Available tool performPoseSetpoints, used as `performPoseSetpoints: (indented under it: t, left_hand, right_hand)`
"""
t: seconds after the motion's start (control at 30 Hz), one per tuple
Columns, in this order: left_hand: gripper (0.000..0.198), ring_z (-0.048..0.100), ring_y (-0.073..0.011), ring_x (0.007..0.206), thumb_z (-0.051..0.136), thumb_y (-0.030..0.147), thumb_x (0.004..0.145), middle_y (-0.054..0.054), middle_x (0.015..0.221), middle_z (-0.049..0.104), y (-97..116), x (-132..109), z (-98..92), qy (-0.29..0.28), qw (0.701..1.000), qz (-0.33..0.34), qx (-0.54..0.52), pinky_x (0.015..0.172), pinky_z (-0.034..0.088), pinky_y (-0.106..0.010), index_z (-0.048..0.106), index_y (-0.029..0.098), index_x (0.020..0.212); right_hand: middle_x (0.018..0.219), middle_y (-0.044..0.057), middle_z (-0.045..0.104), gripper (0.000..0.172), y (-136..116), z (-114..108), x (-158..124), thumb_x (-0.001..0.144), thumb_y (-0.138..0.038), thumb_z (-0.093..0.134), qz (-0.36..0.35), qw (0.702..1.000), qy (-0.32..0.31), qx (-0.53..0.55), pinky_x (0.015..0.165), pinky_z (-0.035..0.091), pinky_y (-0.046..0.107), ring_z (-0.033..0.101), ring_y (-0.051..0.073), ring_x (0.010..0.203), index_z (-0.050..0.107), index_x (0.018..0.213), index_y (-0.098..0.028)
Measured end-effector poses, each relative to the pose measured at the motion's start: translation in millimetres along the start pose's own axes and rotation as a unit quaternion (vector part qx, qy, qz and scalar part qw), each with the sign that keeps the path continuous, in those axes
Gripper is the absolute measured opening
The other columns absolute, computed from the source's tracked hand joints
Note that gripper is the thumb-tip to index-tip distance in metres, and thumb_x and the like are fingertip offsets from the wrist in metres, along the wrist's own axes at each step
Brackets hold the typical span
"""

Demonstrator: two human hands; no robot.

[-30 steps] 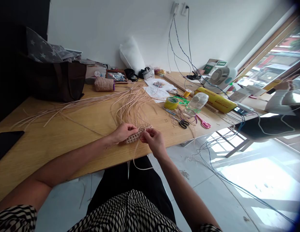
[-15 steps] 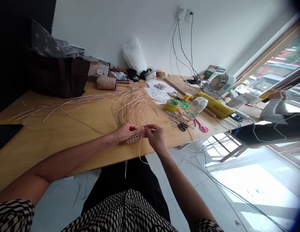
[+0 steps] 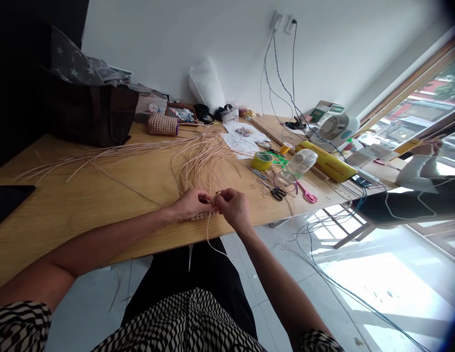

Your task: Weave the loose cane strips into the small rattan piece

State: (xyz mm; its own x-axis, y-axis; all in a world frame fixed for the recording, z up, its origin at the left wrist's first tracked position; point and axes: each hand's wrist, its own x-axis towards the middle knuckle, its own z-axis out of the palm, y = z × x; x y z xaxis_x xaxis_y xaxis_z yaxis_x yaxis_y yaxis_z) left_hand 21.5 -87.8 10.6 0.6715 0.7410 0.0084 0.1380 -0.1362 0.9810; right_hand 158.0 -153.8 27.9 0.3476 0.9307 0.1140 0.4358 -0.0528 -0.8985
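A small woven piece (image 3: pixel 202 215) of pinkish-beige strips lies at the front edge of the wooden table, mostly covered by my fingers. My left hand (image 3: pixel 191 203) is closed on its left and upper part. Just to the right, my right hand (image 3: pixel 233 206) pinches at the strips, its fingertips close to those of my left hand. One loose strip (image 3: pixel 209 233) hangs from between the hands over the table edge. Many long strips (image 3: pixel 201 159) fan out behind the piece and trail to the left.
Black scissors (image 3: pixel 278 193), pink scissors (image 3: pixel 308 195), yellow tape (image 3: pixel 261 161) and a clear jar (image 3: pixel 301 164) stand or lie to the right. A finished-looking woven pouch (image 3: pixel 163 124) and dark bag (image 3: pixel 99 115) are behind. Another person's hand (image 3: pixel 431 146) shows far right.
My left hand has shifted slightly right, covering more of the woven piece. My right fingertips have moved left toward it, and the hanging strip has shifted left at its top.
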Motion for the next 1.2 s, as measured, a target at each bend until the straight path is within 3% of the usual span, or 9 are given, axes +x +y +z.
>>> performPoseSetpoints:
  t: [0.1, 0.27, 0.47, 0.53, 0.6, 0.73, 0.93, 1.07, 1.2]
  left_hand:
    - [0.025, 0.064, -0.0164, 0.071, 0.073, 0.032, 0.063, -0.006, 0.077, 0.071, -1, -1, 2.8, 0.006, 1.0, 0.011, 0.007, 0.066, 0.049, -0.026, 0.07, 0.012, 0.078]
    - [0.014, 0.064, -0.0173, 0.074, 0.067, 0.022, 0.068, -0.006, 0.082, 0.071, -2, -9, 15.5, 0.072, 0.992, 0.082, 0.07, 0.069, 0.05, -0.027, 0.07, 0.014, 0.078]
    - [0.011, 0.063, -0.0187, 0.079, 0.061, 0.016, 0.072, -0.003, 0.079, 0.072, -8, -18, 23.3, 0.08, 0.949, 0.201, 0.228, 0.089, 0.043, -0.037, 0.071, 0.02, 0.074]
    - [0.01, 0.062, -0.0204, 0.084, 0.061, 0.018, 0.073, -0.003, 0.08, 0.072, -11, -17, 21.9, 0.072, 0.945, 0.204, 0.247, 0.089, 0.042, -0.038, 0.071, 0.021, 0.074]
    - [0.01, 0.062, -0.0209, 0.086, 0.062, 0.019, 0.073, -0.004, 0.081, 0.071, -11, -16, 19.7, 0.075, 0.949, 0.187, 0.241, 0.088, 0.044, -0.037, 0.071, 0.021, 0.075]
    - [0.012, 0.064, -0.0175, 0.076, 0.064, 0.022, 0.07, -0.005, 0.084, 0.07, -9, -10, 14.4, 0.067, 0.981, 0.119, 0.138, 0.076, 0.05, -0.031, 0.069, 0.016, 0.079]
    - [0.021, 0.062, -0.0142, 0.067, 0.07, 0.025, 0.063, -0.004, 0.076, 0.068, -6, -1, 6.7, 0.055, 0.998, 0.017, 0.02, 0.06, 0.048, -0.024, 0.065, 0.012, 0.079]
    - [0.027, 0.062, -0.0133, 0.068, 0.073, 0.026, 0.061, -0.005, 0.078, 0.068, -4, 1, 4.1, 0.04, 0.999, -0.01, -0.019, 0.061, 0.047, -0.023, 0.066, 0.012, 0.082]
    - [0.019, 0.061, -0.0133, 0.069, 0.07, 0.028, 0.065, -0.005, 0.076, 0.069, -3, 1, 5.6, -0.007, 1.0, 0.013, -0.028, 0.065, 0.048, -0.025, 0.068, 0.012, 0.076]
  right_hand:
    - [0.058, 0.002, 0.063, 0.017, 4, -9, 3, 0.072, -0.021, 0.05, -0.046, 0.998, -0.04, -0.016, 0.049, 0.043, 0.023, 0.059, 0.014, 0.05, 0.064, 0.08, -0.015]
    - [0.08, 0.005, 0.069, 0.025, -5, -35, 24, 0.078, -0.017, 0.046, -0.205, 0.967, -0.04, -0.144, 0.066, 0.042, 0.023, 0.06, 0.012, 0.068, 0.069, 0.086, -0.016]
    - [0.047, -0.005, 0.051, 0.025, -24, -29, 54, 0.076, -0.03, 0.055, -0.174, 0.919, -0.299, -0.192, 0.048, 0.027, 0.019, 0.039, 0.006, 0.047, 0.066, 0.059, -0.014]
    - [0.046, -0.006, 0.048, 0.02, -26, -23, 58, 0.071, -0.027, 0.058, -0.169, 0.909, -0.337, -0.176, 0.048, 0.026, 0.019, 0.039, 0.005, 0.049, 0.065, 0.058, -0.014]
    - [0.048, -0.006, 0.049, 0.018, -23, -22, 58, 0.069, -0.028, 0.06, -0.142, 0.927, -0.317, -0.139, 0.048, 0.027, 0.018, 0.039, 0.005, 0.049, 0.064, 0.06, -0.013]
    - [0.046, -0.005, 0.047, 0.03, -5, -30, 50, 0.068, -0.042, 0.062, -0.06, 0.977, -0.193, -0.072, 0.042, 0.024, 0.02, 0.036, 0.005, 0.043, 0.06, 0.057, -0.014]
    - [0.051, -0.002, 0.052, 0.034, 22, -39, 22, 0.072, -0.049, 0.06, -0.067, 0.993, -0.08, 0.05, 0.044, 0.03, 0.022, 0.042, 0.008, 0.046, 0.064, 0.067, -0.015]
    - [0.062, 0.002, 0.062, 0.029, 13, -39, 2, 0.076, -0.042, 0.06, -0.144, 0.989, -0.031, 0.015, 0.052, 0.038, 0.025, 0.052, 0.012, 0.056, 0.066, 0.065, -0.017]
    - [0.071, 0.003, 0.063, 0.023, -14, -35, 6, 0.081, -0.034, 0.057, -0.263, 0.955, -0.11, -0.084, 0.06, 0.038, 0.024, 0.054, 0.012, 0.064, 0.069, 0.069, -0.018]
